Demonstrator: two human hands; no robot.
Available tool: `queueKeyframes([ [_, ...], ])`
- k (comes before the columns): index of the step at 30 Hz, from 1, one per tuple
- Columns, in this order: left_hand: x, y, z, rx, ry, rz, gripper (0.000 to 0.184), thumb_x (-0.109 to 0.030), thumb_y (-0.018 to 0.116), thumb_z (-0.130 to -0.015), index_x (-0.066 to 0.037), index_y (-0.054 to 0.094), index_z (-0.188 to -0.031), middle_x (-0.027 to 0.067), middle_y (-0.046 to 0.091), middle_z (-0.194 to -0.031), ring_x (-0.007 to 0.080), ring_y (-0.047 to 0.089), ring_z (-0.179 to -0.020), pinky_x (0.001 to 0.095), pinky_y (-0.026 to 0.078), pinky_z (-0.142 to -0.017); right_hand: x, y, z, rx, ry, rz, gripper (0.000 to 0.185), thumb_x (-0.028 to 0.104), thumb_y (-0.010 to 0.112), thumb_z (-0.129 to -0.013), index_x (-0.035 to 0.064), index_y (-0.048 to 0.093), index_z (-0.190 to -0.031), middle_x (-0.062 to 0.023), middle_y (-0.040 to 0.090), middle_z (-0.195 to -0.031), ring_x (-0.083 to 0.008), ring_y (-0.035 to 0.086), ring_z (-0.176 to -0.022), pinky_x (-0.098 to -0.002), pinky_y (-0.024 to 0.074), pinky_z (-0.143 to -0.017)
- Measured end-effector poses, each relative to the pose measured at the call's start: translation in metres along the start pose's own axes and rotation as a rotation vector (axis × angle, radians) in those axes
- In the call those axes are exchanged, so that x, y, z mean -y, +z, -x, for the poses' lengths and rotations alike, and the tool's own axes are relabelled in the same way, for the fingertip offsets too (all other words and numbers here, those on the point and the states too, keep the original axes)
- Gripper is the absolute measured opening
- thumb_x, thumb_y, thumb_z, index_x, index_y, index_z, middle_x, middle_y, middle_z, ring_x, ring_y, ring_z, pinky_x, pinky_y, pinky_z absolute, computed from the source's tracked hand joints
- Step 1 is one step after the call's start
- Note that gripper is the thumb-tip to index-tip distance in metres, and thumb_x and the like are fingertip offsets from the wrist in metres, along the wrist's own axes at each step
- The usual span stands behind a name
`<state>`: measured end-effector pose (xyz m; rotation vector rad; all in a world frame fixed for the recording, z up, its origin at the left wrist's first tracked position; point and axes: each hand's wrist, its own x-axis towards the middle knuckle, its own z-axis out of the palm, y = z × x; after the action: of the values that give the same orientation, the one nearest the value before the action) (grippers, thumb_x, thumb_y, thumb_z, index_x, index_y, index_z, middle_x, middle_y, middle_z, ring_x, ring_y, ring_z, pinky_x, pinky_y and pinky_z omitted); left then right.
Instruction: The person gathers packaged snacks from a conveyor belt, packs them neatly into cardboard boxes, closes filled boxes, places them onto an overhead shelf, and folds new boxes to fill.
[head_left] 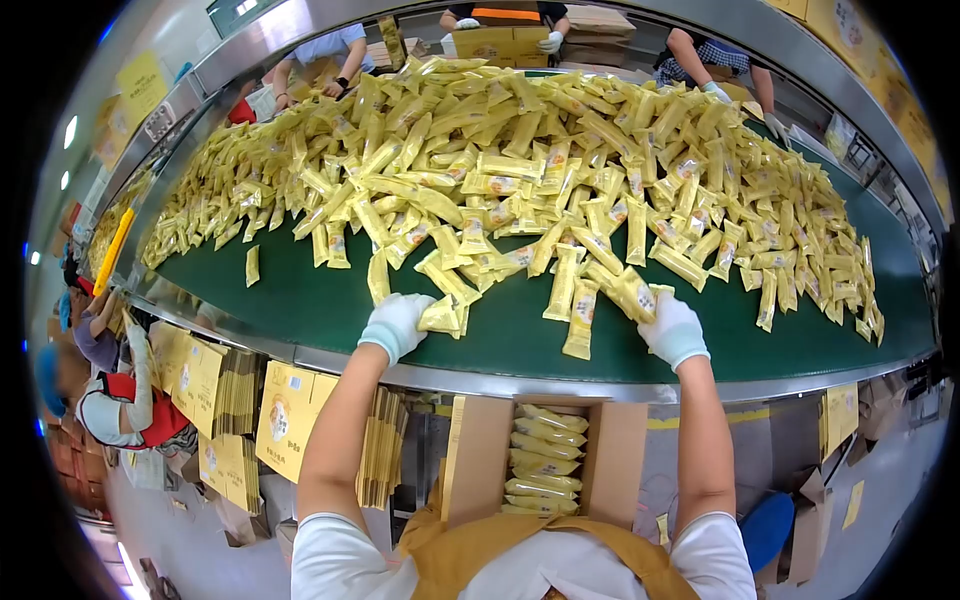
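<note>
My left hand (398, 326), in a white glove, is closed on yellow wrapped snack packets (441, 314) at the near edge of the green conveyor belt (330, 310). Over to the right, my right hand (673, 331), gloved too, has its fingers around yellow snack packets (632, 296); how many it holds is hidden. Between the hands, loose packets (580, 318) lie at the front of a large heap (500, 150). Below the belt edge, close to my body, an open cardboard box (612, 465) contains a column of packets (545, 455) lying flat.
A metal rail (520, 385) edges the belt. Stacks of flattened yellow cartons (290, 420) stand at lower left. A blue stool (768, 530) is at lower right. Co-workers work across the belt, one with gloved hands at a carton (500, 45); another person (120, 405) is at far left.
</note>
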<state>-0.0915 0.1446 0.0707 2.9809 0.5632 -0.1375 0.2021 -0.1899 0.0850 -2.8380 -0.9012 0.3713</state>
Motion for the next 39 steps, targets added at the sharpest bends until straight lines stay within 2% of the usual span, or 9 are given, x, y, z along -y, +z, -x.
queueKeyframes([
  [4,-0.001,0.005,-0.011,0.081,-0.058,-0.013,0.042,-0.024,0.075,-0.08,-0.016,0.063,-0.12,0.0117,0.071,-0.111,0.0326,0.067,-0.104,0.0425,0.053,-0.091,0.027,-0.005,0.003,-0.218,-0.109,-0.21,0.044,0.035,0.072,-0.082,0.0056,0.056,-0.11,-0.0244,0.071,-0.095,-0.0431,0.069,-0.089,-0.0507,0.0556,-0.08],
  [9,0.001,0.008,-0.022,0.148,-0.094,-0.046,0.045,-0.03,0.076,-0.08,-0.015,0.062,-0.12,0.0159,0.071,-0.105,0.0342,0.066,-0.104,0.0436,0.054,-0.09,0.08,0.043,-0.011,0.041,-0.056,-0.092,0.059,0.046,0.077,-0.078,0.0041,0.056,-0.115,-0.0226,0.072,-0.103,-0.0387,0.07,-0.097,-0.0473,0.0557,-0.085],
  [17,-0.008,0.035,0.003,-0.131,-0.038,-0.067,0.041,-0.023,0.075,-0.08,-0.013,0.063,-0.118,0.011,0.07,-0.106,0.0297,0.067,-0.103,0.0406,0.053,-0.088,0.047,0.063,-0.029,-0.182,-0.352,0.262,0.025,0.014,0.066,-0.085,0.0101,0.056,-0.107,-0.0097,0.071,-0.091,-0.0306,0.072,-0.087,-0.044,0.0543,-0.073],
  [19,-0.013,0.046,0.022,-0.281,0.062,-0.111,0.071,-0.037,0.083,-0.075,-0.009,0.055,-0.134,0.0115,0.062,-0.123,0.0292,0.056,-0.122,0.0443,0.042,-0.109,0.023,0.07,-0.022,-0.406,-0.477,0.367,0.022,0.017,0.067,-0.086,0.0104,0.057,-0.104,-0.0066,0.069,-0.086,-0.0283,0.07,-0.078,-0.0395,0.0517,-0.075],
  [24,-0.017,0.049,0.038,-0.227,0.125,-0.233,0.105,-0.065,0.077,-0.07,-0.004,0.042,-0.148,0.0191,0.055,-0.132,0.0334,0.047,-0.133,0.0467,0.033,-0.115,0.022,0.06,0.029,-0.328,-0.559,0.203,0.103,0.056,0.081,-0.07,0.0007,0.04,-0.146,-0.0152,0.054,-0.123,-0.0331,0.053,-0.107,-0.0431,0.0429,-0.09],
  [27,-0.026,0.002,0.021,0.14,-0.019,-0.143,0.114,-0.07,0.079,-0.064,-0.003,0.042,-0.148,0.0176,0.055,-0.131,0.0338,0.049,-0.129,0.0452,0.035,-0.112,0.021,0.067,0.021,-0.258,-0.464,0.168,0.106,0.059,0.081,-0.069,-0.0022,0.04,-0.144,-0.0162,0.056,-0.121,-0.0344,0.054,-0.107,-0.0439,0.0418,-0.093],
  [31,-0.005,0.034,0.018,-0.152,0.192,-0.181,0.118,-0.066,0.086,-0.055,0.0,0.045,-0.144,0.0183,0.054,-0.125,0.0346,0.051,-0.119,0.0445,0.04,-0.104,0.038,0.04,0.009,0.068,-0.276,0.32,0.106,0.067,0.082,-0.061,-0.0027,0.052,-0.134,-0.0163,0.059,-0.119,-0.0321,0.054,-0.108,-0.0441,0.0428,-0.094],
  [35,-0.001,0.025,0.022,0.118,0.221,-0.053,0.112,-0.061,0.088,-0.053,-0.001,0.049,-0.138,0.0193,0.056,-0.12,0.0367,0.054,-0.115,0.0432,0.042,-0.102,0.03,0.021,0.007,0.138,-0.261,0.04,0.093,0.076,0.077,-0.059,-0.0034,0.068,-0.106,-0.0231,0.063,-0.114,-0.0378,0.057,-0.109,-0.0425,0.046,-0.095],
  [39,0.006,-0.014,0.008,0.152,0.315,-0.004,0.098,-0.051,0.091,-0.053,-0.005,0.055,-0.132,0.0196,0.055,-0.116,0.0382,0.055,-0.11,0.0432,0.047,-0.095,-0.011,0.014,0.001,-0.201,-0.07,-0.288,0.096,0.076,0.077,-0.062,-0.0096,0.066,-0.106,-0.0293,0.062,-0.115,-0.0411,0.063,-0.105,-0.0433,0.0503,-0.094],
])
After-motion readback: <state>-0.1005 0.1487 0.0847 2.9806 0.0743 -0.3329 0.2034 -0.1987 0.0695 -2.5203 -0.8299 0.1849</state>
